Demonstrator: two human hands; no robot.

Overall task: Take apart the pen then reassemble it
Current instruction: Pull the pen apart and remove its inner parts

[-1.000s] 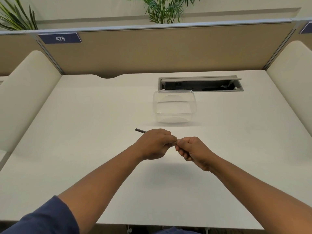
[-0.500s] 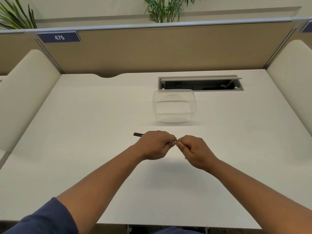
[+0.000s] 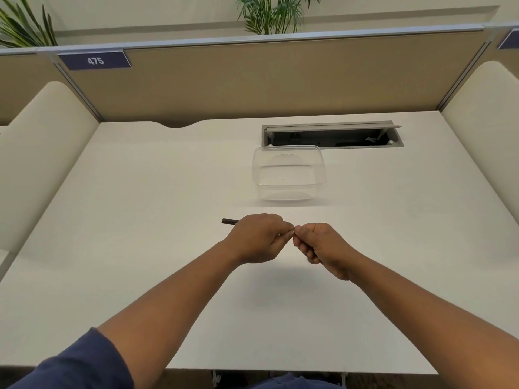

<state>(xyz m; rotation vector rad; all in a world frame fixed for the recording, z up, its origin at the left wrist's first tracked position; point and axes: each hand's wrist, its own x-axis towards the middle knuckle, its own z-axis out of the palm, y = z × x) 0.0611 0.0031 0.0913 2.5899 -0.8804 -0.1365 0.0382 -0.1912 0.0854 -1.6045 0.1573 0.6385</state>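
Hands drawn closer together since a second ago, right hand raised level with left hand; pen end dipped lower, nearly horizontal.

A dark navy short sleeve covers the left upper arm; both forearms are bare.

container on desk | behind hands | pen left

The pen is black. The desk is plain off-white, the tub clear. The partition is tan, its label navy with white "475". The sleeve is dark blue, the plants green, and the cable tray grey.
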